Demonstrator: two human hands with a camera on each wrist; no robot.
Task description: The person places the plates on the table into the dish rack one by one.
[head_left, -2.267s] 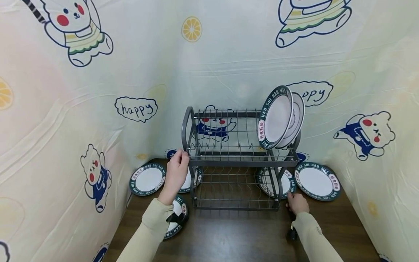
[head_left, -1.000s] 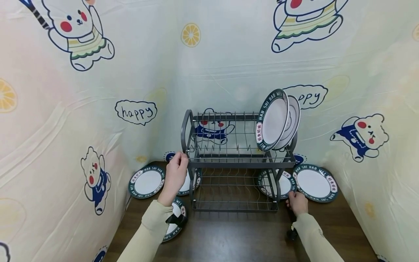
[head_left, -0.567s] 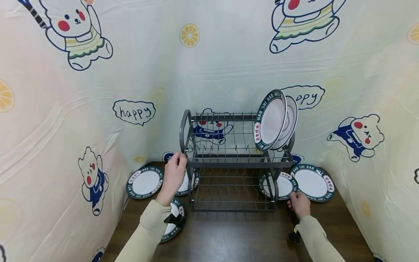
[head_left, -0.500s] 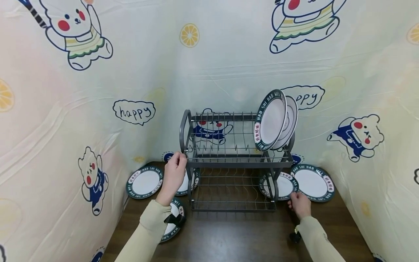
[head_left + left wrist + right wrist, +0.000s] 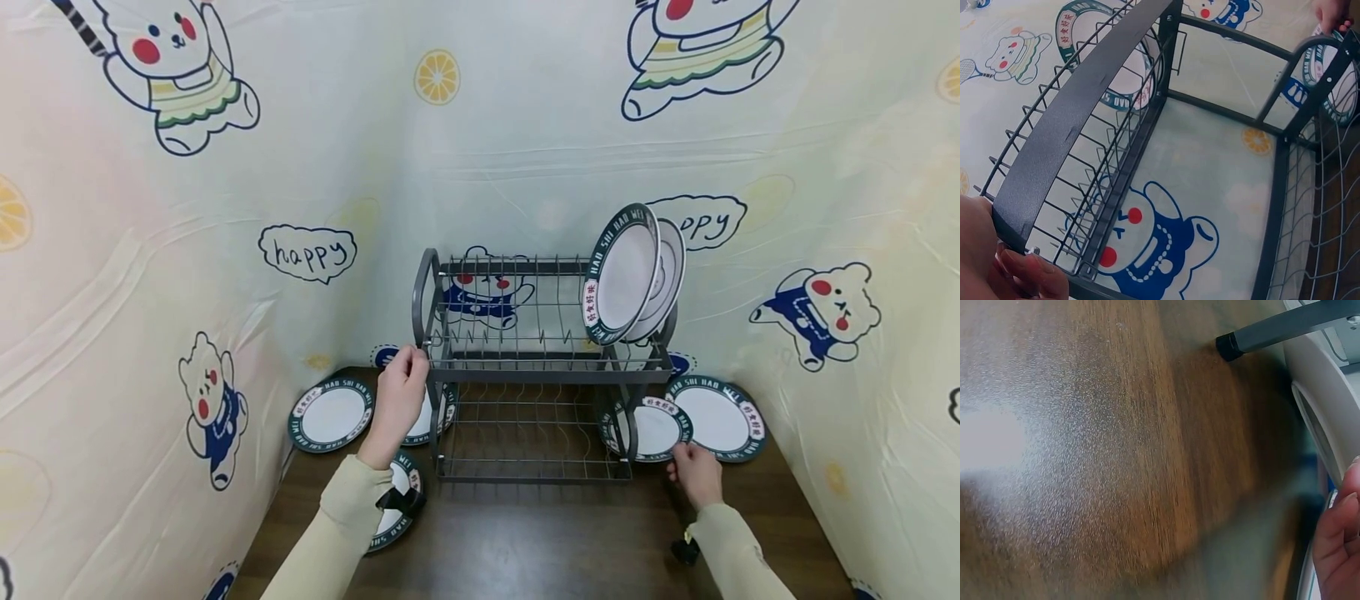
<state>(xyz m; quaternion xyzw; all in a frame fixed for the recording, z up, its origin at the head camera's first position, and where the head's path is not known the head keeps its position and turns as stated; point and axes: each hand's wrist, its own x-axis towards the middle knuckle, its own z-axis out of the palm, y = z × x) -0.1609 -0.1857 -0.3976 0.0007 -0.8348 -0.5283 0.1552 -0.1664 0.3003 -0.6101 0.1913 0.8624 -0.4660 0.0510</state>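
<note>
Head view: right fingers (image 5: 681, 463) apparently pinch a plate's (image 5: 660, 430) edge, clear of rack (image 5: 547, 377).

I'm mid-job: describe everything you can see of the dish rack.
The dish rack is dark grey, seemingly metal, with two wire tiers and curved side frames; one leg ends in a black cap. It stands upright on the brown wood-look table. Two plates lean in the right end of its upper tier. The left hand grips its left side.
</note>
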